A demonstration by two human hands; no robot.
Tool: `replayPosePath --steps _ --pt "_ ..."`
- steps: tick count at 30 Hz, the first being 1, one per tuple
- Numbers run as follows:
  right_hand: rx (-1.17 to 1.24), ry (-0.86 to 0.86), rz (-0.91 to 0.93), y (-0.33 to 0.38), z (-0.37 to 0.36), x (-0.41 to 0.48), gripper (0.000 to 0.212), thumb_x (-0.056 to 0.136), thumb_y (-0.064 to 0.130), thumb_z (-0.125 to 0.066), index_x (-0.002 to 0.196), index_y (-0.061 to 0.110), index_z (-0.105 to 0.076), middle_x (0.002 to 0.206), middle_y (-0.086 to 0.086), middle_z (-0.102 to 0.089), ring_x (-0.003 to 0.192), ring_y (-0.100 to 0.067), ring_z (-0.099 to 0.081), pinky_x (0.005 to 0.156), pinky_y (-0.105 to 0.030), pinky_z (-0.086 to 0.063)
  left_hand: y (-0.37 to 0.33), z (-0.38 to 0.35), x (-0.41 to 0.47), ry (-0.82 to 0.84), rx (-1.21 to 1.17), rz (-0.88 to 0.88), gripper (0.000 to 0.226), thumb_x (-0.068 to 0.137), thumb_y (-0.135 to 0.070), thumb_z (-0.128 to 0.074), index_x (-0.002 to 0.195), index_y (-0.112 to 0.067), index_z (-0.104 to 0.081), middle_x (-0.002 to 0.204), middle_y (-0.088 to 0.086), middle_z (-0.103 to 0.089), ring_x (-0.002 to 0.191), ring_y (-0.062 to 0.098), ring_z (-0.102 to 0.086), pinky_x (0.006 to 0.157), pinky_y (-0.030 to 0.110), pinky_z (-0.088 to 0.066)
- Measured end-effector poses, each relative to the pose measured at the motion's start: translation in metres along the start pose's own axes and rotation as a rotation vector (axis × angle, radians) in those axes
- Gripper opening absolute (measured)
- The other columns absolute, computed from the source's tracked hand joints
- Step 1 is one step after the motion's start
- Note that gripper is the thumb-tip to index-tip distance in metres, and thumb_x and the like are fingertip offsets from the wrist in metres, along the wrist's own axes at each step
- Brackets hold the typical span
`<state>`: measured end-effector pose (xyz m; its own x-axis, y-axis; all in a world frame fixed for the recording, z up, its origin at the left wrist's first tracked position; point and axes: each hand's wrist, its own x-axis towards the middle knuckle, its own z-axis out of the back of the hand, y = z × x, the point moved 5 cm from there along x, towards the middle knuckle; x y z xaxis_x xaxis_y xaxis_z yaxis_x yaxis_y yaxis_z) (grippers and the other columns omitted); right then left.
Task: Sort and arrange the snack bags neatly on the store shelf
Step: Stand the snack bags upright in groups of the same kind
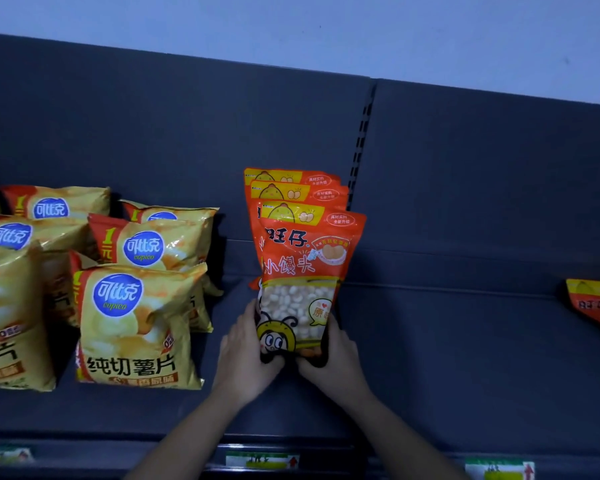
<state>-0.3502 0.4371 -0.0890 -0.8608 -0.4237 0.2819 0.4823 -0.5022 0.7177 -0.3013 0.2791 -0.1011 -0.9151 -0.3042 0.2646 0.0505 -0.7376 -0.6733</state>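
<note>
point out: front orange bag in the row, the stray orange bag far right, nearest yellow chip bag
front orange bag (305, 258), head view, on its white lettering.
stray orange bag (596, 306), head view, on its visible front near the frame edge.
nearest yellow chip bag (136, 327), head view, mid front panel.

Up top we've got a plain pale wall (326, 26). A slotted upright (361, 143) splits the dark back panel (170, 133), and along the bottom edge we can see blurry green price tags (262, 460).
</note>
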Motion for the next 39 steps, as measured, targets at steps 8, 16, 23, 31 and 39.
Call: replayPosePath --steps 8,16,23,31,39 --pt "0.249 0.122 -0.139 -0.010 -0.003 -0.005 0.069 0.068 0.061 -0.066 0.128 0.055 -0.033 0.122 0.023 -0.057 0.117 -0.003 -0.051 0.101 -0.033 -0.040 0.008 -0.006 -0.003 0.188 -0.321 0.070 0.083 0.064 -0.073 -0.064 0.135 -0.052 -0.028 0.128 -0.017 -0.054 0.122 0.017 -0.049 0.101 0.046 -0.040" --pt "0.667 0.214 -0.294 -0.012 0.010 0.008 0.062 0.074 0.005 -0.077 0.128 0.019 -0.049 0.123 0.000 -0.062 0.113 -0.015 -0.059 0.088 -0.028 -0.054 0.000 0.004 0.005 0.233 -0.849 0.165 0.092 0.045 -0.054 -0.088 0.121 -0.014 -0.055 0.110 0.003 -0.070 0.102 0.015 -0.066 0.079 0.021 -0.053" --pt "0.763 0.209 -0.288 -0.014 0.011 0.020 0.042 0.073 0.007 -0.076 0.113 0.011 -0.063 0.108 -0.004 -0.071 0.103 -0.019 -0.066 0.086 -0.032 -0.055 0.010 0.004 0.013 0.116 -0.863 0.185 0.047 0.079 0.005 -0.067 0.119 -0.015 -0.051 0.119 0.007 -0.062 0.112 0.019 -0.059 0.084 0.023 -0.052" --pt "0.427 0.119 -0.133 -0.013 0.010 0.017 0.031 0.087 0.022 -0.065 0.117 0.021 -0.054 0.114 0.004 -0.056 0.107 -0.008 -0.055 0.089 -0.007 -0.041 0.004 0.004 0.010 0.114 -0.694 0.159 0.046 0.081 -0.015 -0.072 0.120 -0.015 -0.048 0.114 0.004 -0.062 0.098 0.002 -0.060 0.078 0.010 -0.046" --pt "0.399 0.160 -0.125 -0.023 0.020 0.010 0.047 0.082 0.016 -0.072 0.121 0.026 -0.048 0.113 0.008 -0.063 0.105 0.000 -0.058 0.084 -0.008 -0.044 0.003 0.014 0.011 0.040 -0.686 0.173 0.047 0.084 -0.007 -0.067 0.124 -0.017 -0.046 0.115 0.001 -0.059 0.110 0.012 -0.055 0.076 0.007 -0.046"
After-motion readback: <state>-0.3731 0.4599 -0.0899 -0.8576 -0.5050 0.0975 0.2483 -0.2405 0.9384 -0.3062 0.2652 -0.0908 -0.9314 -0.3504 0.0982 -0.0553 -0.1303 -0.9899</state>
